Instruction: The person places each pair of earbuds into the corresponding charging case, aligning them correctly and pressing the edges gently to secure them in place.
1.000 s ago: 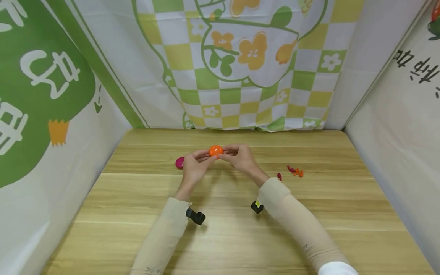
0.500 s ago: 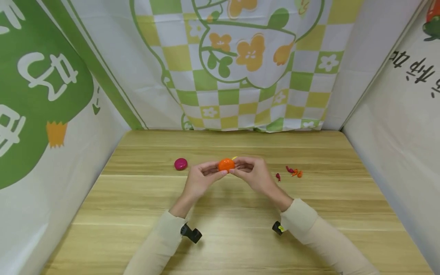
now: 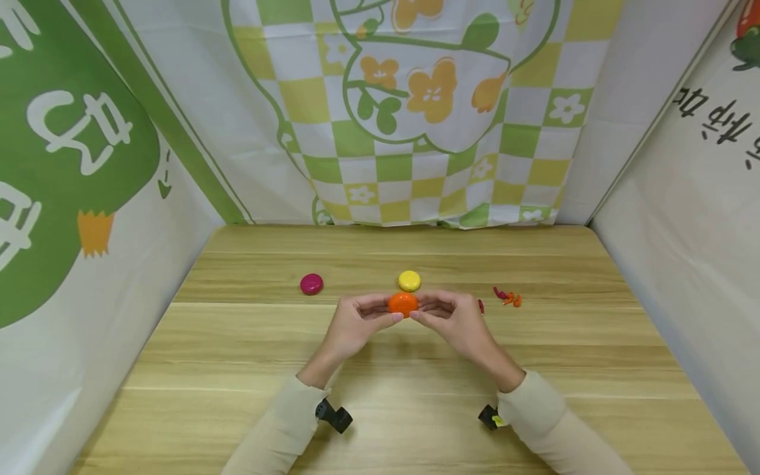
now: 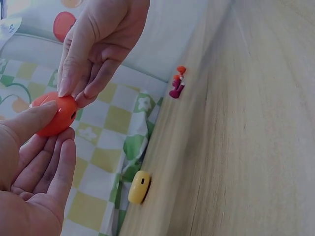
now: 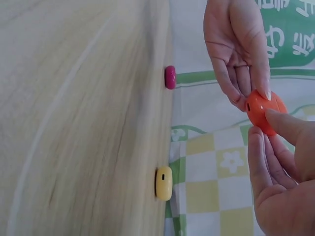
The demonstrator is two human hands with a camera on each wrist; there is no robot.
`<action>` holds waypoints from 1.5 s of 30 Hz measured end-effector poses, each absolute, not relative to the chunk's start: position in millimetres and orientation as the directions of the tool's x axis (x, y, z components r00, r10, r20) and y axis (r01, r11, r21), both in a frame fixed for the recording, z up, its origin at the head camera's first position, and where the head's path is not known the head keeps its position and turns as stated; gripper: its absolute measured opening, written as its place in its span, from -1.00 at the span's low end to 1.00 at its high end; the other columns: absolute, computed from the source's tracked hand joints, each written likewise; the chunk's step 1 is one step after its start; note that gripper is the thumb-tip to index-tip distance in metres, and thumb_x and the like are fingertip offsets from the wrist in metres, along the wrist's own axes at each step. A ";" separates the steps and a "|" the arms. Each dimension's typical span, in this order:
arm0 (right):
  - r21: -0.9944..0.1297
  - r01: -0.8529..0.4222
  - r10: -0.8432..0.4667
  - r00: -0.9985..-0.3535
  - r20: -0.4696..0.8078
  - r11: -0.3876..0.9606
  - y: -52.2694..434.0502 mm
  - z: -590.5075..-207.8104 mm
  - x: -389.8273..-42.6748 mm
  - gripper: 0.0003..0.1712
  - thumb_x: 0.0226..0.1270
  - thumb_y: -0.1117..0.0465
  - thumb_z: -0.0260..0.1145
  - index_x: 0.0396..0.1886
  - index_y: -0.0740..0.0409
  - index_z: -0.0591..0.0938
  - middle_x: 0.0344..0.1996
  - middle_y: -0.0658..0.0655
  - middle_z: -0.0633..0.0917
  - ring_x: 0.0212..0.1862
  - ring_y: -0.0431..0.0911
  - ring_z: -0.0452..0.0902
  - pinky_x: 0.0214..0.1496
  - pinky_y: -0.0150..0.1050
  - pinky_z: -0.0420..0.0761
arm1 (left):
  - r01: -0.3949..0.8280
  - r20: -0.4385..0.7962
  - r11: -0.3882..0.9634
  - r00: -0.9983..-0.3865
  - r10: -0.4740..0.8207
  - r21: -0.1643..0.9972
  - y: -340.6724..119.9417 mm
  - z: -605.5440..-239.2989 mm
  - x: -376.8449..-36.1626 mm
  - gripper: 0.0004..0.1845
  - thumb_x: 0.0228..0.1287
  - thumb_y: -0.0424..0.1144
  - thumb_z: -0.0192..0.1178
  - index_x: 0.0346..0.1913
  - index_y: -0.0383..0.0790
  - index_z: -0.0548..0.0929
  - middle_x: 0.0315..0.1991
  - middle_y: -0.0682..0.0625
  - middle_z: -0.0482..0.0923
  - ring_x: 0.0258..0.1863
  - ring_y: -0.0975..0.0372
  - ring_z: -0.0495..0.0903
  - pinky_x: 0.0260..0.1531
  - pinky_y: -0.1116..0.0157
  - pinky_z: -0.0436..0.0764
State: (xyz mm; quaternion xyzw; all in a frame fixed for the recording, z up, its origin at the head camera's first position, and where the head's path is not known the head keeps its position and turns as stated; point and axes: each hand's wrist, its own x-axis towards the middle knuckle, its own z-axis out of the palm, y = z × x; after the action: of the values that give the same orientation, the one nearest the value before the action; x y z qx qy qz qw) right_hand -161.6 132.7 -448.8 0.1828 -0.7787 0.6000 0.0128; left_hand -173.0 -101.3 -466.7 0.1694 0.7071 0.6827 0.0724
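Both hands pinch a glossy orange earbud case (image 3: 403,304) above the middle of the table. My left hand (image 3: 350,324) grips its left side and my right hand (image 3: 466,324) its right side, thumbs on the near face and fingers behind. The case looks closed, and a small dark port shows on its edge in the left wrist view. Just behind it on the table lies a yellow earbud case (image 3: 409,280), its port visible in the right wrist view. A magenta earbud case (image 3: 311,284) lies farther left.
Right of the hands, orange earbuds (image 3: 513,299) and a magenta earbud (image 3: 500,293) lie together on the wooden table (image 3: 249,343). Another magenta earbud (image 3: 481,306) is partly covered by the right hand. A checked curtain (image 3: 392,168) hangs along the table's back edge.
Both hands have brought the orange case nearer the body and to the right. The yellow and magenta cases, earlier covered wholly or partly by the hands, now show fully.
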 end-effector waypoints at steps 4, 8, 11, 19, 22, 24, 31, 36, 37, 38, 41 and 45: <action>-0.928 -0.302 -0.283 -0.930 0.236 0.218 135.2 -448.5 -159.9 -0.65 0.30 0.33 0.56 0.07 0.25 0.78 -0.08 0.26 0.84 -0.10 -0.03 0.85 -0.04 -0.33 0.83 | 0.145 0.133 0.009 -0.929 0.345 0.989 -100.2 -467.1 -171.7 -0.64 0.31 -0.33 0.49 0.15 -0.30 0.78 0.09 -0.22 0.80 -0.03 0.19 0.83 0.04 0.29 0.81; -0.930 -0.302 -0.297 -0.926 0.234 0.211 136.8 -447.1 -159.2 -0.66 0.32 0.31 0.55 0.07 0.22 0.78 -0.05 0.24 0.84 -0.09 -0.07 0.85 -0.02 -0.31 0.83 | 0.147 0.136 0.005 -0.927 0.348 0.989 -99.6 -466.1 -170.4 -0.63 0.31 -0.32 0.50 0.15 -0.31 0.78 0.09 -0.22 0.80 -0.02 0.18 0.84 0.04 0.29 0.81; -0.932 -0.295 -0.300 -0.927 0.225 0.210 138.3 -445.8 -159.3 -0.68 0.32 0.30 0.55 0.05 0.19 0.79 -0.04 0.21 0.84 -0.09 -0.11 0.85 -0.02 -0.30 0.84 | 0.151 0.139 0.007 -0.926 0.351 0.988 -99.6 -465.6 -170.0 -0.62 0.31 -0.32 0.50 0.16 -0.30 0.77 0.10 -0.23 0.79 -0.01 0.16 0.84 0.04 0.28 0.81; -0.922 -0.310 -0.311 -0.922 0.231 0.234 139.5 -446.2 -160.6 -0.70 0.34 0.25 0.55 0.04 0.17 0.81 -0.04 0.21 0.85 -0.11 -0.14 0.85 -0.07 -0.30 0.84 | 0.140 0.121 0.024 -0.918 0.378 0.990 -100.3 -466.8 -166.9 -0.63 0.30 -0.31 0.50 0.15 -0.23 0.79 0.10 -0.18 0.80 -0.03 0.16 0.84 0.02 0.28 0.82; -0.911 -0.329 -0.311 -0.918 0.246 0.251 139.8 -446.2 -160.4 -0.72 0.34 0.22 0.56 0.03 0.12 0.82 -0.05 0.17 0.86 -0.11 -0.14 0.85 -0.08 -0.31 0.84 | 0.136 0.114 0.029 -0.914 0.390 0.990 -99.6 -466.9 -166.4 -0.64 0.32 -0.29 0.50 0.16 -0.22 0.79 0.10 -0.17 0.80 -0.02 0.15 0.84 0.02 0.27 0.82; -0.904 -0.345 -0.312 -0.913 0.261 0.254 140.2 -446.2 -160.2 -0.72 0.34 0.20 0.56 0.02 0.11 0.82 -0.04 0.16 0.86 -0.10 -0.13 0.85 -0.07 -0.32 0.84 | 0.131 0.110 0.028 -0.912 0.394 0.991 -99.2 -467.0 -166.5 -0.65 0.32 -0.30 0.49 0.15 -0.22 0.79 0.10 -0.17 0.80 -0.02 0.14 0.84 0.03 0.27 0.82; -0.900 -0.356 -0.306 -0.912 0.275 0.253 141.2 -444.1 -158.8 -0.74 0.34 0.17 0.56 0.00 0.09 0.84 -0.04 0.15 0.86 -0.10 -0.09 0.85 -0.08 -0.32 0.84 | 0.141 0.115 0.034 -0.908 0.402 0.990 -98.9 -466.1 -167.3 -0.64 0.33 -0.31 0.48 0.16 -0.24 0.79 0.10 -0.19 0.80 -0.01 0.13 0.84 0.03 0.29 0.81; -0.898 -0.355 -0.299 -0.914 0.275 0.258 140.5 -444.3 -158.6 -0.73 0.35 0.15 0.55 0.00 0.10 0.85 -0.04 0.16 0.86 -0.10 -0.10 0.85 -0.09 -0.33 0.84 | 0.130 0.104 0.039 -0.910 0.402 0.991 -98.4 -464.4 -166.6 -0.65 0.32 -0.32 0.49 0.15 -0.25 0.79 0.09 -0.19 0.80 -0.03 0.16 0.84 0.02 0.30 0.82; -0.899 -0.354 -0.297 -0.915 0.275 0.259 140.3 -444.0 -158.5 -0.73 0.35 0.14 0.55 0.00 0.10 0.85 -0.04 0.16 0.86 -0.10 -0.10 0.85 -0.08 -0.32 0.84 | 0.127 0.102 0.037 -0.910 0.401 0.991 -98.2 -463.9 -166.5 -0.65 0.31 -0.32 0.49 0.15 -0.26 0.79 0.09 -0.20 0.80 -0.04 0.17 0.84 0.02 0.30 0.82; -0.899 -0.352 -0.295 -0.916 0.274 0.259 140.3 -444.1 -158.6 -0.73 0.35 0.14 0.55 0.00 0.10 0.85 -0.04 0.16 0.87 -0.09 -0.10 0.85 -0.08 -0.32 0.84 | 0.124 0.099 0.037 -0.911 0.400 0.992 -97.9 -463.2 -166.5 -0.64 0.31 -0.33 0.49 0.15 -0.27 0.79 0.10 -0.21 0.80 -0.04 0.16 0.84 0.02 0.29 0.82; -0.900 -0.346 -0.291 -0.919 0.267 0.264 139.9 -444.1 -158.7 -0.73 0.36 0.12 0.55 -0.01 0.10 0.85 -0.05 0.15 0.87 -0.09 -0.08 0.85 -0.09 -0.31 0.84 | 0.108 0.086 0.033 -0.914 0.397 0.994 -97.3 -461.7 -165.9 -0.63 0.31 -0.34 0.49 0.15 -0.32 0.78 0.10 -0.25 0.79 -0.04 0.15 0.84 0.01 0.28 0.82; -0.900 -0.337 -0.291 -0.922 0.256 0.277 139.9 -444.9 -158.9 -0.73 0.37 0.10 0.55 -0.02 0.11 0.85 -0.05 0.17 0.87 -0.08 -0.05 0.86 -0.09 -0.31 0.84 | 0.081 0.060 0.037 -0.918 0.392 0.996 -97.0 -461.1 -164.8 -0.62 0.30 -0.35 0.49 0.15 -0.36 0.77 0.10 -0.28 0.78 -0.03 0.13 0.84 0.01 0.29 0.82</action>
State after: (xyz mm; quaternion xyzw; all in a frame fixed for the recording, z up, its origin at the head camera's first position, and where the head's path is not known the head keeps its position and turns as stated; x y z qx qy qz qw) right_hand -158.9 139.9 -444.9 0.1965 -0.7988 0.5682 0.0202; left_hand -164.8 -97.0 -461.1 0.1664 0.7108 0.6736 0.1156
